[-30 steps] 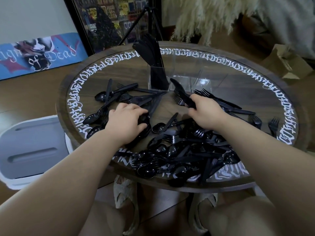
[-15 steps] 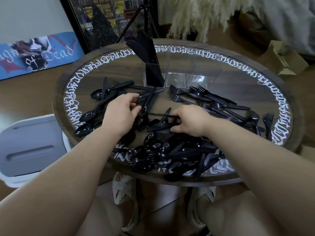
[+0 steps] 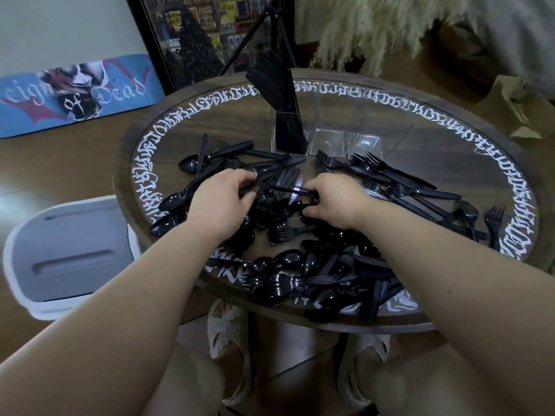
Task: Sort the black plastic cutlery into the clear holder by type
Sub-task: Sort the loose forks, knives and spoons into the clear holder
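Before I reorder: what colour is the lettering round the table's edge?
White lettering, head view.

A lettered round table (image 3: pixel 345 94), a painted skateboard deck (image 3: pixel 72 97) and what may be crumpled cardboard (image 3: pixel 516 109).

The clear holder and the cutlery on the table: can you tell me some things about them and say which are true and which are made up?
1. The clear holder has black knives standing in its left compartment. True.
2. All its compartments are full. False: the others look empty.
3. Both hands are in the cutlery pile. True: left hand and right hand.
4. The forks are white. False: black.
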Available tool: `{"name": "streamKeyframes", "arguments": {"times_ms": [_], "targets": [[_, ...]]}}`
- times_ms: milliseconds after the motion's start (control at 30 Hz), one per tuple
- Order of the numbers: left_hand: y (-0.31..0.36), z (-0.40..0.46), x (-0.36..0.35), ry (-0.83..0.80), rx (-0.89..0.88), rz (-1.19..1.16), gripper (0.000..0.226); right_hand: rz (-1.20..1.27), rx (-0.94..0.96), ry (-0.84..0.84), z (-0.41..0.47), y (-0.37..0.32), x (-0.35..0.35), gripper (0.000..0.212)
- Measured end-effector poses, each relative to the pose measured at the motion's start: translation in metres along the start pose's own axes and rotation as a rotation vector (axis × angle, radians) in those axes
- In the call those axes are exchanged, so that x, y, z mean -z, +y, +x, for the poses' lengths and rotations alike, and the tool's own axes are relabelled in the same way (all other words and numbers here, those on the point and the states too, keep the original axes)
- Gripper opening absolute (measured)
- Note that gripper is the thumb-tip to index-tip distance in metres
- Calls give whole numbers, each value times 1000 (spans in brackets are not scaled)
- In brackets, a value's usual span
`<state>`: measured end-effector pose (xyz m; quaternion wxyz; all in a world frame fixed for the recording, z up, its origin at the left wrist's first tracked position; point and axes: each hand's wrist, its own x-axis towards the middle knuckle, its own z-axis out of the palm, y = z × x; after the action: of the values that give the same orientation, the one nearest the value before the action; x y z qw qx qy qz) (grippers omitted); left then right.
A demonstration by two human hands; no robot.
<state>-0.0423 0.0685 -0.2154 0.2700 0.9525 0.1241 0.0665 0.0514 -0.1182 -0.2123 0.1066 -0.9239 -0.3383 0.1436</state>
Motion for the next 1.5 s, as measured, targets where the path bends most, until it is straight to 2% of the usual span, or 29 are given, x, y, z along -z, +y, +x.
{"name": "streamKeyframes", "arguments": {"times_ms": [133, 367, 433, 533, 567, 667, 733, 833, 900, 1067, 1367, 1500], "targets": [[-1, 3, 1, 39, -28, -11, 38, 101, -35, 67, 2, -1, 15, 15], [24, -2, 7, 229, -43, -85, 55, 376, -62, 135, -12, -6, 45, 18], [36, -4, 9, 228, -22, -196, 67, 429, -66, 139, -16, -7, 50, 17], [56, -7, 12, 197, 108, -515, 78, 551, -90, 131, -24, -9, 56, 13], [60, -7, 12, 162, 137, -591, 71, 590, -95, 128, -27, -9, 58, 13], [70, -8, 7, 50, 143, -706, 24, 628, -83, 107, -36, -11, 60, 16], [73, -9, 4, 38, 162, -790, 3, 620, -92, 86, -40, -10, 58, 17], [74, -8, 4, 70, 222, -899, 14, 604, -129, 94, -47, -8, 52, 30], [74, -6, 5, 83, 278, -942, 13, 576, -134, 131, -53, -6, 47, 40], [74, -3, 4, 106, 344, -1012, 9, 542, -140, 291, -63, -3, 31, 19], [70, 6, 0, 123, 377, -998, 8, 473, -115, 380, -59, 9, 25, 8], [72, 10, -5, 90, 401, -1035, 8, 343, -35, 419, -56, 5, 22, 4]]}}
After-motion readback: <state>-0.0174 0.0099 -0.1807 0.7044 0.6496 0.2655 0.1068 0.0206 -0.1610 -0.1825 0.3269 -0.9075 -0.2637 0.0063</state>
